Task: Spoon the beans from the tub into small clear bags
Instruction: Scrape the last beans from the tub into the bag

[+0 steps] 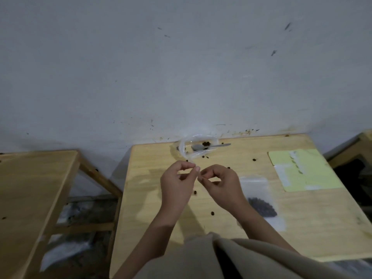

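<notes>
My left hand (178,181) and my right hand (218,183) meet above the middle of the wooden table (153,208), fingers pinched on a small clear bag (196,171) that is barely visible between them. A clear plastic tub (198,146) stands at the table's far edge against the wall, with a few dark beans (205,143) inside. A metal spoon (209,146) lies in the tub, its handle pointing right. A filled clear bag (259,202) holding dark beans lies flat on the table to the right of my right hand.
Loose beans (212,213) lie scattered on the tabletop. A pale green sheet (310,174) with clear bags on it lies at the right. A second wooden table (30,188) stands to the left across a gap. The wall (181,77) is right behind the tub.
</notes>
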Available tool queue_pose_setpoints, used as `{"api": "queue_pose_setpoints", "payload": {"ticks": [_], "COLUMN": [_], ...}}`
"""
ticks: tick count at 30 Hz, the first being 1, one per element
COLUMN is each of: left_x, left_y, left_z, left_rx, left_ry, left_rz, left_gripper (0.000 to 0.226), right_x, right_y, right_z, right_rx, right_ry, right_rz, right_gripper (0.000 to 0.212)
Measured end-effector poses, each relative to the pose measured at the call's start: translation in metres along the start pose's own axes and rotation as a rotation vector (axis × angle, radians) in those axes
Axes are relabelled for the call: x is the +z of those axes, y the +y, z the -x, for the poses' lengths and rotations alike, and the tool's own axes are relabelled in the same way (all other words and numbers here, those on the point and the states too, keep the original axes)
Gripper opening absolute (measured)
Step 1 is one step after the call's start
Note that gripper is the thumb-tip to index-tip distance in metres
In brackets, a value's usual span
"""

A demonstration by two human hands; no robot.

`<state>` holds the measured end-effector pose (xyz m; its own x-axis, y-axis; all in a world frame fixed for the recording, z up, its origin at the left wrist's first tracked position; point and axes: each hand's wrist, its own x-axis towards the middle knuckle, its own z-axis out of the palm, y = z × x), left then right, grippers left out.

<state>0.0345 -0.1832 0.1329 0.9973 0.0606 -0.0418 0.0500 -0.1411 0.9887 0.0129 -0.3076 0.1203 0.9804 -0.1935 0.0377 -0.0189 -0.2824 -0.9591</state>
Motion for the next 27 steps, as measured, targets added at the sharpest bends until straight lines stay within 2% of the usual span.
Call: {"api": "queue_pose_setpoints", "payload": {"ticks": [7, 12, 18, 27], "left_x": [0.023, 0.036, 0.042, 0.041], "left_y": [0.000, 0.003, 0.002, 0.007], "left_z": [0.002, 0.003, 0.005, 0.006], "left_rx": [-0.199, -0.233, -0.222, -0.176], "left_ry": [0.046, 0.100, 0.139, 0.081], "left_rz": [0.167, 0.125, 0.033, -0.202], "left_gripper": [0.016, 0.017, 0.015, 0.019], "right_x": [-0.020, -0.029, -0.043, -0.042], "right_y": [0.011, 0.011, 0.010, 0.010], "right_z": [0.000, -0.002, -0.008, -0.012], "right_rx": [0.062, 0.162, 0.107, 0.032], "right_ry": [0.034, 0.085, -0.073, -0.008], "right_rz": [-0.060, -0.179, 0.133, 0.283], "right_gripper": [0.018, 0.018, 0.013, 0.008]}}
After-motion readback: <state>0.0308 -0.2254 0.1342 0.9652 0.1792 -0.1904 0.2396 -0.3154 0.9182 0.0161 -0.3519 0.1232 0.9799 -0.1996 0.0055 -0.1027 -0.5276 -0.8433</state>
